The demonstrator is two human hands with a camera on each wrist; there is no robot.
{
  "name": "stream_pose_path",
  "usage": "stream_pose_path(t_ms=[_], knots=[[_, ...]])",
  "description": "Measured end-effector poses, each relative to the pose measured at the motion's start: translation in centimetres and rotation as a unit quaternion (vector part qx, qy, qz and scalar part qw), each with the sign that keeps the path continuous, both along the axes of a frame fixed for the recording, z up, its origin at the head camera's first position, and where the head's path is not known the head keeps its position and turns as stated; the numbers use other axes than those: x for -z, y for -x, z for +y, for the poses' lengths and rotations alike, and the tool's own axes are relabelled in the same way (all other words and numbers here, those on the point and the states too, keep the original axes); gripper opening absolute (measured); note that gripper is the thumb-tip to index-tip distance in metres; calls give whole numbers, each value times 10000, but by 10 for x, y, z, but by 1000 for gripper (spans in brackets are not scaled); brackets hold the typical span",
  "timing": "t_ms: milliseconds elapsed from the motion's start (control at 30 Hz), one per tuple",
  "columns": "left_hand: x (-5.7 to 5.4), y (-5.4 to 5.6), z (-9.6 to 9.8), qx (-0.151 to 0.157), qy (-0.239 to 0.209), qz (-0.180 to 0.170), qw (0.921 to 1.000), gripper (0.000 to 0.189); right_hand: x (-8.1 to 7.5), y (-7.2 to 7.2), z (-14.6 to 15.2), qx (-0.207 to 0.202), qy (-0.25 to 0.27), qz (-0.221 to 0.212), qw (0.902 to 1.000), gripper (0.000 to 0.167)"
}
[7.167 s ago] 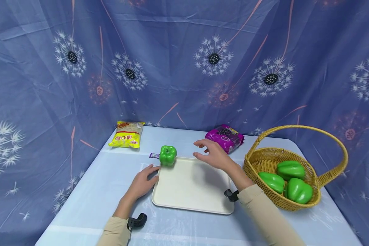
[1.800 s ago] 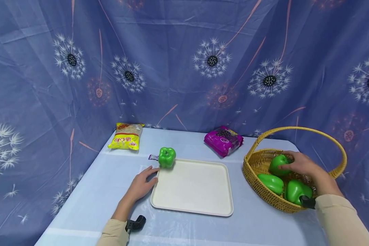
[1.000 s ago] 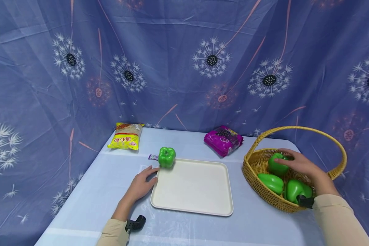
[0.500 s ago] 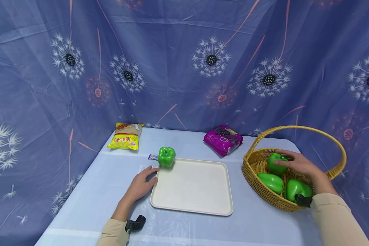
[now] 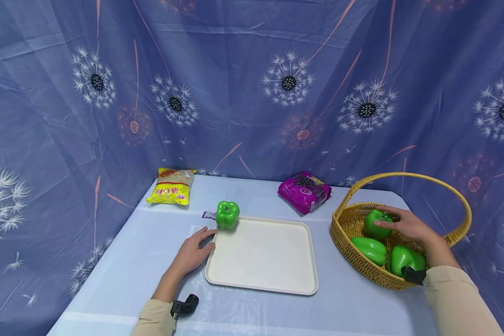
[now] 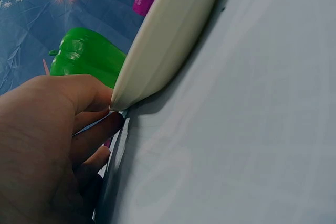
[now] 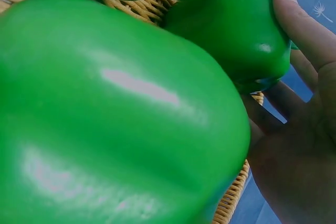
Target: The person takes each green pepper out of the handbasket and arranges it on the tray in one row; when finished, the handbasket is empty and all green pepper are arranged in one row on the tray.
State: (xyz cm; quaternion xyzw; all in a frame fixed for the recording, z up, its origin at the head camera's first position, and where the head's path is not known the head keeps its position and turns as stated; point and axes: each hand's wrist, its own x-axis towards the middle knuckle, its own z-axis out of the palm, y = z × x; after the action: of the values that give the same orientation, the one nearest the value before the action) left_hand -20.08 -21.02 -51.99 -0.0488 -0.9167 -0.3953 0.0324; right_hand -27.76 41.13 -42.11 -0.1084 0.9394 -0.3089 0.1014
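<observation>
In the head view my right hand (image 5: 409, 227) reaches into the wicker basket (image 5: 357, 258) and grips the rear green bell pepper (image 5: 374, 225). The right wrist view shows my thumb on this pepper (image 7: 236, 35) and my fingers curving around its far side. Two more green bell peppers, one at the left (image 5: 369, 250) and one at the front (image 5: 405, 260), lie in the basket. My left hand (image 5: 193, 251) rests at the left edge of a cream tray (image 5: 262, 256); its fingers touch the rim. Another green bell pepper (image 5: 227, 215) stands at the tray's back left corner.
A yellow food packet (image 5: 172, 186) lies at the back left, a purple packet (image 5: 305, 192) at the back right. A small purple sachet (image 5: 209, 215) sits beside the tray's pepper. The basket's tall handle (image 5: 407, 174) arches over its opening.
My right hand has gone from above the tray into the basket and taken hold of the rear pepper, which now stands more upright. My left hand stays at the tray.
</observation>
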Motion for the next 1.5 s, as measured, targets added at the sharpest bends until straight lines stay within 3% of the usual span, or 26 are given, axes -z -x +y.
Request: stream_pose_path(t_ms=[800, 1100, 1500], knots=[[1, 1, 0, 18, -12, 106, 9999, 40, -3, -3, 1, -195, -232, 355, 9989, 71], [2, 2, 0, 35, -22, 117, 9999, 41, -14, -9, -2, 65, -178, 486, 9986, 70], [-2, 0, 1, 2, -48, -20, 10000, 41, -32, -22, -16, -89, -224, 926, 9954, 60]])
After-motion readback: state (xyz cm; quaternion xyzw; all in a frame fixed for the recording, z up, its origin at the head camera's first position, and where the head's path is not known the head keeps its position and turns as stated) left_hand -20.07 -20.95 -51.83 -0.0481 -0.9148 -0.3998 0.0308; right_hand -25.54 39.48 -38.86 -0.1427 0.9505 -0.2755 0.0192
